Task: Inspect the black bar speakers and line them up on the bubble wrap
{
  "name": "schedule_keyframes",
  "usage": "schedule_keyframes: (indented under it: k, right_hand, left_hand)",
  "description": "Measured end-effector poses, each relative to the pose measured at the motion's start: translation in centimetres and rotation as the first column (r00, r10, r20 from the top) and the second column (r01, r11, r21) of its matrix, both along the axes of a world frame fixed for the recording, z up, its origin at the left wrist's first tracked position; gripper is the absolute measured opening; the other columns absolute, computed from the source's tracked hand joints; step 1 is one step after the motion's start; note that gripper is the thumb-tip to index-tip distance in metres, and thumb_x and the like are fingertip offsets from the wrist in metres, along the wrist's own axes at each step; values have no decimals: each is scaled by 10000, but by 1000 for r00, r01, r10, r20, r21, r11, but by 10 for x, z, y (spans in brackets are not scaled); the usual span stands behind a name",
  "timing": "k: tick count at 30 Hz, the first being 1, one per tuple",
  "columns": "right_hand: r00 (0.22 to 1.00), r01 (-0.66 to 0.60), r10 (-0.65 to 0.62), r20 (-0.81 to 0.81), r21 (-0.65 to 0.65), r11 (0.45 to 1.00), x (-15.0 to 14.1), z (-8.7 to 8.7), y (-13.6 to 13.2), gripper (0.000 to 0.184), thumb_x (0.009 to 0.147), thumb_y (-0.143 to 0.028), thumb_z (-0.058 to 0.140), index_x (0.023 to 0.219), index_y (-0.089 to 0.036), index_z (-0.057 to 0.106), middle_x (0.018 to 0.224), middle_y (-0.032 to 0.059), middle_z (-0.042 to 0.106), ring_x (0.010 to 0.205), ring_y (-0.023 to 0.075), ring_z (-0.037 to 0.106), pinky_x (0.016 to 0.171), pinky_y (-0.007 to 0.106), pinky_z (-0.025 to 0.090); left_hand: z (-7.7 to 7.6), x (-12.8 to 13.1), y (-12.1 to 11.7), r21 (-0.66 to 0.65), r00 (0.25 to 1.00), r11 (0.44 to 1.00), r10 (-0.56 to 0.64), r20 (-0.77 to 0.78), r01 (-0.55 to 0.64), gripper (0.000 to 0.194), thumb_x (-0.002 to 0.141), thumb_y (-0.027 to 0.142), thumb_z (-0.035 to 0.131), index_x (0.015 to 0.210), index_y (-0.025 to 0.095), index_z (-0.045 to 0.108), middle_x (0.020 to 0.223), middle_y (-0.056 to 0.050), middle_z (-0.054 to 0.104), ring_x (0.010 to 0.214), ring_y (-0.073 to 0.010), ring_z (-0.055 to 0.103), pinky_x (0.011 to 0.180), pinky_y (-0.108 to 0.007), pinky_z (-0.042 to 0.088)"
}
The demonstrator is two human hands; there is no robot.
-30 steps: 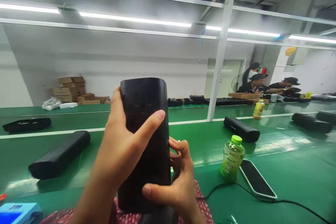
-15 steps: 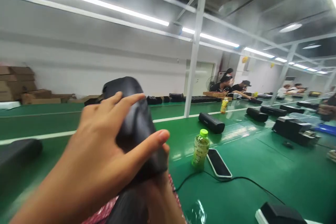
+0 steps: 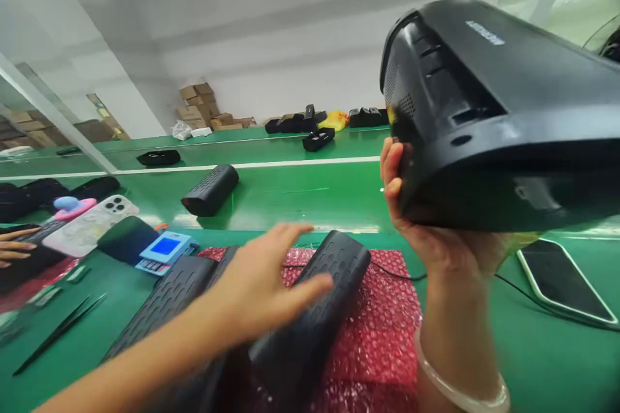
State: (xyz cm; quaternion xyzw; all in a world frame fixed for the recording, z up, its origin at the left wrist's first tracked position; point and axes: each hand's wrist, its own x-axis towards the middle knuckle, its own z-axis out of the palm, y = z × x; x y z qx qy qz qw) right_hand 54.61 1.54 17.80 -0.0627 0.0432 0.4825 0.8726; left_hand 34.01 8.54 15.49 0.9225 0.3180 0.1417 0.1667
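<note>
In the head view, the right hand (image 3: 421, 232) grips a black speaker (image 3: 489, 116) from beneath, holding it up above the green desk (image 3: 290, 200). The left hand (image 3: 261, 284) is spread open at a ribbed black speaker (image 3: 314, 310) on red bubble wrap (image 3: 382, 316); blur hides whether they touch.

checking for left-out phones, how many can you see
2. A black-screened phone lies right of the right hand; a white-cased phone with a pink grip lies at the left. More may be hidden at the left edge.
</note>
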Motion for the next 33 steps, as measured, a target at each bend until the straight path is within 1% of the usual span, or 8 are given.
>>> schedule_keyframes:
  k: [4,7,11,14,19,23,27,33]
  right_hand:
    - [999,-39,39,-2,52,998,9,1,3,775,804,-643,202,1316,-148,508,1138,151,586,977,236,616,533,329,531]
    - [998,-62,64,-19,79,995,14,2,4,805,780,-674,169,1291,-168,530,1068,135,607,977,249,618,543,350,522]
    - [999,-10,18,-50,163,987,18,1,2,789,737,-668,219,1265,-190,557,1097,151,604,1002,298,606,539,380,507]
    - [1000,-17,23,-19,286,958,20,-3,-4,732,736,-615,259,1250,-185,554,1212,110,570,1091,302,568,651,400,508]
    - [984,-75,146,-100,512,855,20,-6,-15,683,731,-517,391,1329,-204,494,1326,123,490,1234,342,456,863,563,410]
    - [999,-14,-3,32,510,860,18,-5,-17,856,773,-643,174,1415,-114,375,1345,215,428,1263,348,419,773,544,452]
    - [992,-20,-47,114,526,850,17,-4,-17,875,779,-689,111,1455,-170,308,1385,185,390,1266,361,409,740,529,482]
    - [991,-27,-40,130,475,879,18,-5,-18,895,792,-718,93,1431,-156,371,1330,169,458,1225,328,466,752,473,508]
  left_hand:
    - [-49,-4,-35,107,944,982,-115,-308,154,712,702,476,674,1351,262,475,1400,-144,447,1238,-381,461,1003,-598,416]
    - [-62,-4,-37,198,919,964,-92,-384,180,683,673,380,677,1324,254,514,1402,-161,433,1227,-411,453,973,-598,439]
    - [-54,-10,-20,122,922,989,-33,-387,87,640,711,333,628,1331,283,475,1449,-82,392,1261,-302,461,985,-497,481]
    - [-46,-12,-17,55,923,998,-13,-385,37,633,735,329,598,1343,296,424,1488,-37,339,1323,-235,410,1044,-458,448]
    - [-43,-2,-31,116,873,993,40,-487,19,676,697,333,609,1331,210,406,1483,-115,321,1287,-293,445,965,-469,502]
    - [-45,12,-38,183,844,983,79,-530,23,592,731,350,608,1257,147,427,1380,-191,391,1192,-345,510,929,-483,501]
    - [-46,26,-37,247,808,968,119,-577,33,349,821,323,517,1100,117,481,1036,-142,523,928,-327,609,790,-489,528]
    - [-51,30,-31,339,764,937,155,-627,88,749,836,331,493,1480,116,177,1244,-240,451,932,-333,627,744,-429,537]
